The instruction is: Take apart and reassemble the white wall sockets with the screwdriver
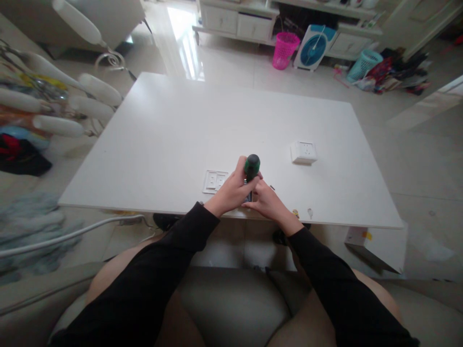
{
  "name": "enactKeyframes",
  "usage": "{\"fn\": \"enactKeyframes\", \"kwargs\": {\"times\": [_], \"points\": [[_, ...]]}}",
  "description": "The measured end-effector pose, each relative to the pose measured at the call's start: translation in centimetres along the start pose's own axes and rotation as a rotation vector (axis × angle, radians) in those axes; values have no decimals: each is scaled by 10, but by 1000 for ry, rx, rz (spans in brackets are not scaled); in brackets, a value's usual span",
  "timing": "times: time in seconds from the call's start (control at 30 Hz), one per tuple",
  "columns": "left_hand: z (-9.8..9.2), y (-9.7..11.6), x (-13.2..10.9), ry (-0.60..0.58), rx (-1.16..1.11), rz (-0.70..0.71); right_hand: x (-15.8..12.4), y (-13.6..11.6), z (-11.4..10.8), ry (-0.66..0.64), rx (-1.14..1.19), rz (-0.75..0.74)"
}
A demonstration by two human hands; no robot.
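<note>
My left hand (233, 189) is closed around a screwdriver with a green and black handle (252, 165), which stands roughly upright with its tip hidden. Close against it, my right hand (266, 200) is closed on a small piece with a dark, metallic-looking face (248, 197), mostly covered by the fingers. Beside my left wrist lies a flat white switch or socket plate (211, 181), partly behind the hand. A white boxed wall socket (304, 152) sits farther off to the right. Both hands are at the table's near edge.
The white table (188, 120) spans the middle. Near its front edge lie a small brass-coloured part (295, 213), a small clear bag or piece (310, 212) and a small dark piece (272, 187). Chandelier arms (96, 89) hang at the left. Beyond stand a pink basket (285, 50) and a blue-white fan (314, 47).
</note>
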State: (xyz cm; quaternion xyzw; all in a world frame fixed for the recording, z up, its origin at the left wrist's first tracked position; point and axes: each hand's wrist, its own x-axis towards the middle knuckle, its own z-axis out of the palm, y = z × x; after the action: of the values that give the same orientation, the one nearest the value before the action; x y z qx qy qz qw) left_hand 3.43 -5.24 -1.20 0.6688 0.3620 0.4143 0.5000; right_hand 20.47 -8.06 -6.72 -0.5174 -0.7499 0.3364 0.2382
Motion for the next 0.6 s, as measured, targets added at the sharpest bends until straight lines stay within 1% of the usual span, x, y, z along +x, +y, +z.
{"fn": "enactKeyframes", "kwargs": {"times": [0.13,0.27,0.37,0.53,0.6], "points": [[-5,2,6,54,89,25,0,-1,-1,1,2,-4],[-10,2,11,32,94,39,-1,-3,-1,11,-4,6],[-12,2,12,51,68,27,-2,-4,-2,23,-18,6],[-11,8,8,27,63,32,-2,-2,0,23,-35,9],[-10,10,6,49,91,40,-1,-1,1,20,-42,18]]}}
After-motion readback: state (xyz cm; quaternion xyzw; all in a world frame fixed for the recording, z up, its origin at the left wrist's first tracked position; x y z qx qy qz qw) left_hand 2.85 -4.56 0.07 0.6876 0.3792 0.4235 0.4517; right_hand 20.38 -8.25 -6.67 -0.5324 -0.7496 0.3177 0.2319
